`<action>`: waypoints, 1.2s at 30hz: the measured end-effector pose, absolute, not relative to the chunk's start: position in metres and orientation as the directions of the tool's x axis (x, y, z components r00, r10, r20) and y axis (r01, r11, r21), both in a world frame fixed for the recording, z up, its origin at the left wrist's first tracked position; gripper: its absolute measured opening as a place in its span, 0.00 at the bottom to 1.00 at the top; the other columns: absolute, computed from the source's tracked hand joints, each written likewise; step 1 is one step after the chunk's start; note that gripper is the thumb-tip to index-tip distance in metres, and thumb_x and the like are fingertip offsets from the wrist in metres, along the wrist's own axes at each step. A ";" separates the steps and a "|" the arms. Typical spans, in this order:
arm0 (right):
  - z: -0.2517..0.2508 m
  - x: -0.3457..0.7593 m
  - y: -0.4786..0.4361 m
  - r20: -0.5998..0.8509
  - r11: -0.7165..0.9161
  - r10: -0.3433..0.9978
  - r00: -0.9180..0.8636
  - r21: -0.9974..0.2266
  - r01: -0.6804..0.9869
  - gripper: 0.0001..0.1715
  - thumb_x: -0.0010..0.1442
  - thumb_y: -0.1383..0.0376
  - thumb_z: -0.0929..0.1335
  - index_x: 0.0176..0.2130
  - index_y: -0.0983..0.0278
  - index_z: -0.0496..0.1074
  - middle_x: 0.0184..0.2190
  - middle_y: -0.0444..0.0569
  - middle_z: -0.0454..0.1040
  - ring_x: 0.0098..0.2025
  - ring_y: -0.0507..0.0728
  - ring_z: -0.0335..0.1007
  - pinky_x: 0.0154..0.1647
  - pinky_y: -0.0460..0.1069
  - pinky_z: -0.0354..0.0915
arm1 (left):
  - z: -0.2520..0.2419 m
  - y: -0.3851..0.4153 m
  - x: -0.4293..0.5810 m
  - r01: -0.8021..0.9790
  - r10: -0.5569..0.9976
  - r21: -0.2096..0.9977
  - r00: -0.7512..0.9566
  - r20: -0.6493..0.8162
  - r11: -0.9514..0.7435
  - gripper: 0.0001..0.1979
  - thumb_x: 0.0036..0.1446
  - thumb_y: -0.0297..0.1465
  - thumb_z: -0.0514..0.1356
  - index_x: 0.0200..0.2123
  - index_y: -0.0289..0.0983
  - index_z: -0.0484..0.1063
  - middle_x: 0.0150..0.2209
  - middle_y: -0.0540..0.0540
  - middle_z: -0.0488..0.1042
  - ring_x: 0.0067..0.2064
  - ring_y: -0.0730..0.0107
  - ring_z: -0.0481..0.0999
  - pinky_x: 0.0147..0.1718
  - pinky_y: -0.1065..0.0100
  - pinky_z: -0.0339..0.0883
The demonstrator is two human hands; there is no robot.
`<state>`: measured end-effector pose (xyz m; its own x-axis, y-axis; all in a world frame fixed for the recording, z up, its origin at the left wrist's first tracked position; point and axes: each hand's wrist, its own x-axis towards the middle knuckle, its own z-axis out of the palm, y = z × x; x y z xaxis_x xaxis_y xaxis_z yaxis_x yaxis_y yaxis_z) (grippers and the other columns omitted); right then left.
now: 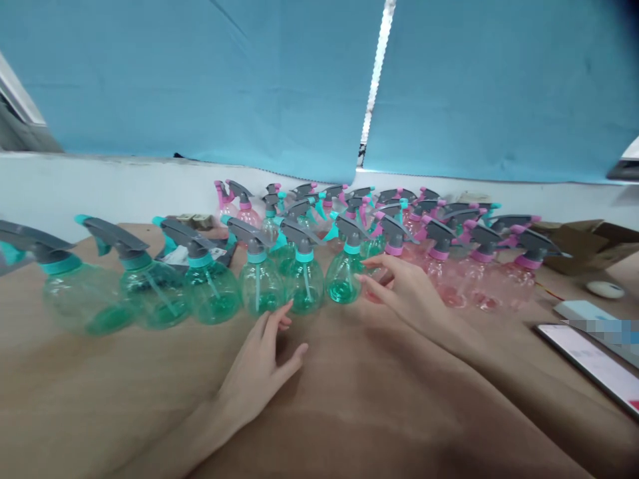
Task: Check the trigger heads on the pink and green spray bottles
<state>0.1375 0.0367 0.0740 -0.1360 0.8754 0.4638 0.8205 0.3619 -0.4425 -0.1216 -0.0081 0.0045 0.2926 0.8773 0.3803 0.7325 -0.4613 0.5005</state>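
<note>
A front row of green spray bottles with grey trigger heads and turquoise collars stands upright on the table. My left hand [262, 366] is open, palm inward, just in front of the green spray bottle [264, 293], holding nothing. Beside it stands another green spray bottle [305, 289]. My right hand [407, 289] has its fingers stretched out at the right side of a green spray bottle [343, 283]; I cannot tell whether the fingertips touch it. Behind that hand a pink spray bottle [394, 239] is partly hidden.
More pink spray bottles [482, 279] continue the row rightward, with several pink and green ones behind. A brown cardboard box [584, 246], a white mouse [605, 289], a white box [594, 319] and a phone [589, 359] lie at the right. Blue curtains [224, 86] hang behind.
</note>
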 end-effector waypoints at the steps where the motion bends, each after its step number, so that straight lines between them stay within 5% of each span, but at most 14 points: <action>1: 0.073 0.141 0.037 0.470 0.362 0.872 -0.139 -0.426 0.829 0.18 0.58 0.57 0.66 0.45 0.65 0.71 0.36 0.49 0.78 0.30 0.57 0.74 0.34 0.53 0.67 | 0.005 -0.008 -0.120 0.731 0.871 0.492 0.304 0.387 -0.474 0.25 0.61 0.35 0.54 0.60 0.42 0.51 0.44 0.45 0.66 0.46 0.59 0.70 0.43 0.58 0.66; 5: 0.071 0.144 0.043 0.466 0.350 0.875 -0.131 -0.421 0.837 0.28 0.58 0.54 0.66 0.52 0.69 0.67 0.37 0.54 0.78 0.35 0.61 0.75 0.38 0.56 0.67 | 0.008 -0.010 -0.112 0.711 0.822 0.434 0.381 0.423 -0.553 0.24 0.60 0.32 0.54 0.59 0.43 0.53 0.44 0.46 0.67 0.46 0.59 0.71 0.44 0.58 0.65; 11: 0.067 0.131 0.070 0.355 0.268 0.934 -0.042 -0.619 0.738 0.38 0.54 0.50 0.67 0.58 0.66 0.61 0.52 0.59 0.71 0.46 0.63 0.73 0.47 0.58 0.66 | 0.013 -0.013 -0.107 0.688 0.790 0.411 0.422 0.444 -0.598 0.21 0.60 0.30 0.53 0.57 0.43 0.55 0.44 0.47 0.68 0.44 0.61 0.72 0.43 0.60 0.66; 14: 0.061 0.125 0.083 0.291 0.229 0.956 -0.047 -0.632 0.740 0.44 0.51 0.45 0.67 0.58 0.67 0.59 0.53 0.61 0.70 0.46 0.65 0.73 0.41 0.57 0.68 | 0.014 -0.013 -0.107 0.689 0.791 0.412 0.416 0.448 -0.596 0.20 0.61 0.30 0.53 0.56 0.43 0.56 0.44 0.47 0.68 0.43 0.62 0.72 0.42 0.61 0.67; 19: 0.060 0.120 0.086 0.270 0.207 0.962 -0.051 -0.591 0.779 0.42 0.50 0.44 0.67 0.54 0.69 0.61 0.39 0.60 0.76 0.43 0.68 0.73 0.37 0.57 0.67 | 0.015 -0.017 -0.105 0.688 0.793 0.415 0.422 0.439 -0.595 0.20 0.60 0.30 0.53 0.56 0.44 0.56 0.44 0.47 0.68 0.42 0.62 0.72 0.41 0.61 0.67; 28: 0.070 0.138 0.039 0.273 0.283 0.948 -0.161 -0.501 0.818 0.36 0.51 0.40 0.65 0.47 0.65 0.64 0.42 0.57 0.74 0.42 0.67 0.72 0.35 0.56 0.65 | 0.009 -0.030 -0.079 0.678 0.863 0.537 0.352 0.362 -0.501 0.19 0.60 0.31 0.53 0.55 0.44 0.57 0.45 0.47 0.66 0.45 0.60 0.71 0.44 0.58 0.66; 36: 0.080 0.174 -0.023 0.276 0.404 0.912 -0.302 -0.495 0.769 0.38 0.45 0.40 0.69 0.48 0.59 0.66 0.42 0.50 0.75 0.42 0.64 0.72 0.33 0.54 0.66 | 0.006 -0.040 -0.025 0.568 0.857 0.642 0.350 0.378 -0.515 0.38 0.54 0.36 0.62 0.63 0.45 0.44 0.60 0.42 0.55 0.62 0.51 0.54 0.57 0.48 0.52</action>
